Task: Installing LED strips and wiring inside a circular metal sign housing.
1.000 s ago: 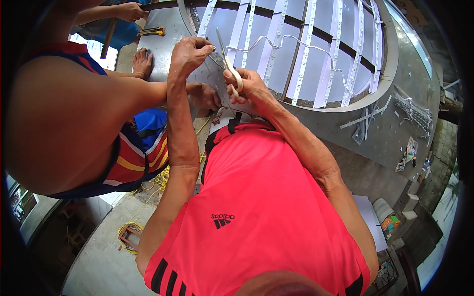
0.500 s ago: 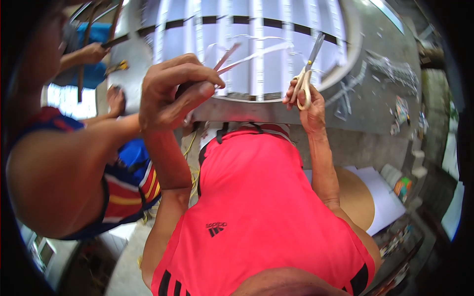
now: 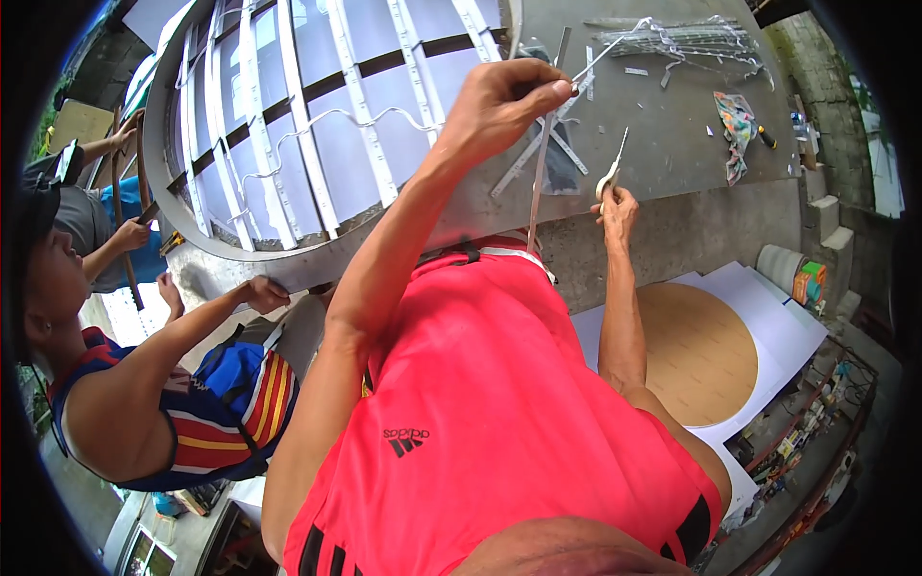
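Note:
My left hand is raised over the near edge of the grey table, thumb and fingertips pinched on a narrow LED strip. The strip hangs down past the edge toward my waist, and a thin white wire runs from near my fingertips toward the far right. In my right hand, lower and to the right, are scissors with cream handles, their blades pointing away from me. At the left lies a round metal frame, crossed by several white LED strips joined by a curling white wire.
Bundled LED strips lie at the table's far right, near a crumpled colourful packet and a screwdriver. A round brown board rests on white sheets below. At left, a co-worker in a striped sleeveless top stands close; another person holds dark bars.
My view has swung right, so the round frame now sits farther left. My left hand has moved right with the strip, over the table beside the frame. The scissors stay in my right hand.

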`<control>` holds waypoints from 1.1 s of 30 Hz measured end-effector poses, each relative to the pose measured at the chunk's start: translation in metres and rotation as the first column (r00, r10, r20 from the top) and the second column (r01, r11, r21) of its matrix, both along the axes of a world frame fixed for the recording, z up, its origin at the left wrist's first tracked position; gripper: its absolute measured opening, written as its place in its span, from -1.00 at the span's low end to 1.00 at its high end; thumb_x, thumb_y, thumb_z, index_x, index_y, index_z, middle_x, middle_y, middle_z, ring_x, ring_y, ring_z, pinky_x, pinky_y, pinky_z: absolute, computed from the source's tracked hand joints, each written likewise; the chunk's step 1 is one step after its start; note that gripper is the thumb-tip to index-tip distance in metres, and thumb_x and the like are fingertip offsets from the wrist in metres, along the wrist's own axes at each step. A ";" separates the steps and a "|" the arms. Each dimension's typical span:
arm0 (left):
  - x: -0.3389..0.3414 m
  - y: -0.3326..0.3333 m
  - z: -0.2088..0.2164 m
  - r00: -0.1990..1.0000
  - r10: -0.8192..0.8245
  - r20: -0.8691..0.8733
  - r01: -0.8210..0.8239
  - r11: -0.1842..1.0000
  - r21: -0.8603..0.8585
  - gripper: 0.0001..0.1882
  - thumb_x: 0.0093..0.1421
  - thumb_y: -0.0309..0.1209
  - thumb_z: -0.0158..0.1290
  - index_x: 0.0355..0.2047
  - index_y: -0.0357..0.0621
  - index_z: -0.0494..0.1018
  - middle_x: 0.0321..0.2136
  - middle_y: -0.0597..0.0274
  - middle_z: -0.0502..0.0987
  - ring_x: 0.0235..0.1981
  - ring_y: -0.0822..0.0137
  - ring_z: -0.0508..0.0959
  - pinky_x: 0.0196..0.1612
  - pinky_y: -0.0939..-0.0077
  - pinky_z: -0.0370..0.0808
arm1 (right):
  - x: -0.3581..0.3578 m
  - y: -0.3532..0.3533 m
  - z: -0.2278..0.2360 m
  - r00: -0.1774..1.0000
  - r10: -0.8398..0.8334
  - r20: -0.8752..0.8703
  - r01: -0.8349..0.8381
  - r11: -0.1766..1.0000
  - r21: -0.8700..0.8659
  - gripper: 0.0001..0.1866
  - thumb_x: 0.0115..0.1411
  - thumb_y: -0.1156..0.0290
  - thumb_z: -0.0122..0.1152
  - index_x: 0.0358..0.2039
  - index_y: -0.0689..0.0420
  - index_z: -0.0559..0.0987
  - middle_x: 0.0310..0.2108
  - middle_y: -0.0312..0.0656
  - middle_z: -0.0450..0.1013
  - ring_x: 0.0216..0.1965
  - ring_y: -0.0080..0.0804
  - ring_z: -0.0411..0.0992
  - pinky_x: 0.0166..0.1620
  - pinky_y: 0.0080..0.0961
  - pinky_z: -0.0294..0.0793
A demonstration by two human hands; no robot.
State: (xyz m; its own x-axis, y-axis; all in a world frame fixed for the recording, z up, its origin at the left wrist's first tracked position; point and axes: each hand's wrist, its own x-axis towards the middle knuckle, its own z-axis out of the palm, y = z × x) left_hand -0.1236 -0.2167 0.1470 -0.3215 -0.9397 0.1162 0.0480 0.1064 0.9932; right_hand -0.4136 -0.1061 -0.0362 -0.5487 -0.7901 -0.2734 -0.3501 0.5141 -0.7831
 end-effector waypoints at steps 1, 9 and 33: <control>-0.021 -0.014 -0.016 0.999 -0.021 0.042 0.020 1.000 0.024 -0.67 0.26 -0.20 0.13 -0.20 -0.26 0.60 -0.36 0.28 0.62 -0.30 0.48 0.54 -0.18 0.57 0.46 | -0.013 -0.007 -0.004 0.998 0.010 -0.061 -0.007 0.999 0.048 -0.58 0.22 0.14 0.20 -0.24 0.33 0.58 -0.63 -0.15 0.55 -0.64 -0.52 0.51 -0.63 -0.62 0.44; -0.156 -0.089 -0.086 0.989 0.042 0.141 -0.007 0.972 -0.237 -0.52 0.15 -0.40 0.23 0.10 -0.11 0.46 -0.12 0.06 0.59 -0.28 0.39 0.63 -0.23 0.54 0.55 | -0.110 -0.103 -0.039 0.818 0.099 -0.566 -0.161 0.985 -0.060 -0.68 0.17 0.25 0.20 -0.23 0.27 0.56 -0.42 0.02 0.56 -0.32 -0.08 0.58 -0.17 -0.19 0.51; -0.066 0.034 -0.185 0.759 -0.181 0.626 -0.150 0.886 0.438 -0.71 0.03 -0.35 0.25 -0.27 -0.27 0.58 -0.36 -0.02 0.61 -0.32 0.10 0.61 -0.22 0.28 0.49 | 0.016 -0.168 -0.040 0.918 0.325 -0.225 -0.277 0.935 0.221 -0.58 -0.06 0.11 0.28 -0.28 0.17 0.66 -0.32 0.06 0.59 -0.30 0.02 0.58 -0.15 -0.18 0.55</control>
